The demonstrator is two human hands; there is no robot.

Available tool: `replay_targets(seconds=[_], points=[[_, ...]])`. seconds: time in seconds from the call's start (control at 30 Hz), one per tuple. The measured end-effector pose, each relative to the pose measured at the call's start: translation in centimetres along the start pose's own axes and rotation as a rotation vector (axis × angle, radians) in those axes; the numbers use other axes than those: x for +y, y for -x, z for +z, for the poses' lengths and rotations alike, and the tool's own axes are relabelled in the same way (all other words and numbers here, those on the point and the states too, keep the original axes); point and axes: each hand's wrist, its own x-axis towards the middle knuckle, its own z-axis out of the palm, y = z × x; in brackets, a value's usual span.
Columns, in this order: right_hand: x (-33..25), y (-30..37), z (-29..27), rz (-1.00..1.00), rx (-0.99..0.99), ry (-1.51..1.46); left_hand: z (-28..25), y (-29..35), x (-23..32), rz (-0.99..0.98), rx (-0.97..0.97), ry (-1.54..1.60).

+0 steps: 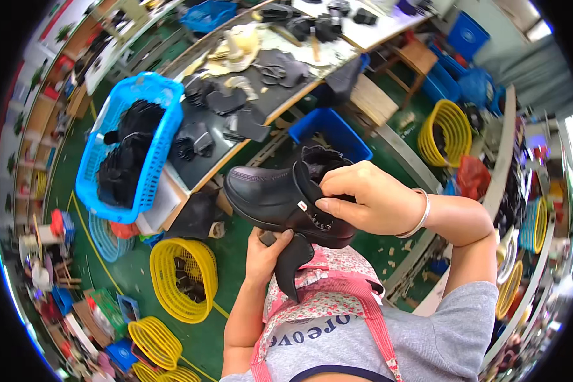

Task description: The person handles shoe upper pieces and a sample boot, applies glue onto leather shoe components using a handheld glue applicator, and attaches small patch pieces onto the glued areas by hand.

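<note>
A black leather ankle boot (261, 194) is held up in front of me, toe to the left and opening upward. My right hand (369, 197) is closed on the boot's collar, thumb and fingers pinching its edge. Below the sole, my left hand (267, 254) is closed, with the boot resting over it. A curved black flap-like piece (293, 264) hangs down beside the left thumb. Next to that thumb shows a small dark grey block (268, 238). The left fingers are mostly hidden under the boot.
A workbench (229, 153) ahead carries dark leather pieces (226, 102). At its left end is a blue basket (86, 184) of black items. A yellow basket (213, 280) stands on the green floor, and a blue bin (356, 148) sits beyond the boot.
</note>
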Motion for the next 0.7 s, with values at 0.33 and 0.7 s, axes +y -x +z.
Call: replay_targets(seconds=[0.33, 0.7], points=[[7.1, -18.1, 2.2, 0.327, 0.003, -0.129, -14.2, -4.6, 4.2, -0.097, 0.088, 0.066], [15.9, -31.6, -5.5, 0.503, 0.703, -0.192, -24.7, -14.1, 10.1, -0.225, 0.045, 0.116]])
